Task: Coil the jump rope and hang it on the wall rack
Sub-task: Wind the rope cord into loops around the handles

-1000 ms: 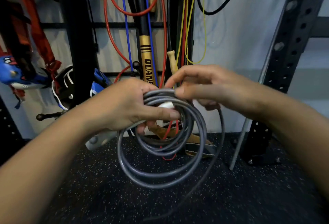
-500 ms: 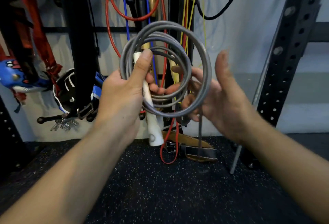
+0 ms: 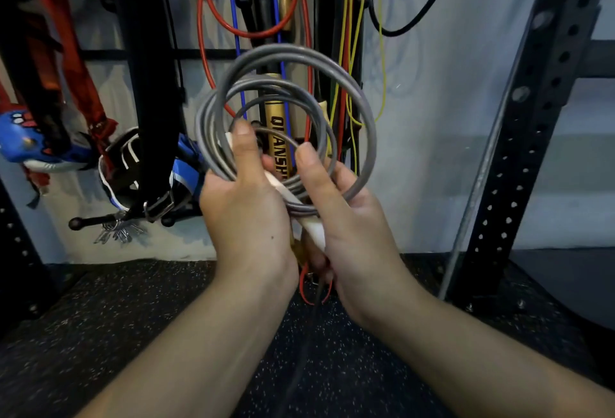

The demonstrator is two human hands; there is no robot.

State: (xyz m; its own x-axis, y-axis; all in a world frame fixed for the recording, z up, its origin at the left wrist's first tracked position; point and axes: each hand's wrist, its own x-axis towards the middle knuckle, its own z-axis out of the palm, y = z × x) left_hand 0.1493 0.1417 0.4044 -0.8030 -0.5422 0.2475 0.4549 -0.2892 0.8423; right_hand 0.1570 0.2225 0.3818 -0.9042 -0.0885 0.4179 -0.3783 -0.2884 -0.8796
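Your view takes in a dark speckled floor (image 3: 139, 334) below a pale wall, with a black perforated upright (image 3: 529, 138) rising at the right. On the wall rack (image 3: 146, 51), red (image 3: 203, 51), blue (image 3: 233, 18), yellow (image 3: 382, 51) and black (image 3: 429, 5) ropes hang beside a gold handle (image 3: 276, 131) printed with dark letters; a blue-and-white item (image 3: 116, 165) hangs at the lower left. In front of these, at chest height and clear of the rack, you hold the grey jump rope (image 3: 359, 108), wound into several loose upright loops. Your left hand (image 3: 246, 218) grips the coil at its lower left, thumb pressed up across the strands and over the top of the white handle (image 3: 312, 231). Your right hand (image 3: 346, 224) grips the bottom of the coil just beside it, thumb laid over the strands, fingers curled behind; the handle runs diagonally between both palms. A dark strand (image 3: 312, 324) trails down between your forearms toward the floor; its end is blurred.
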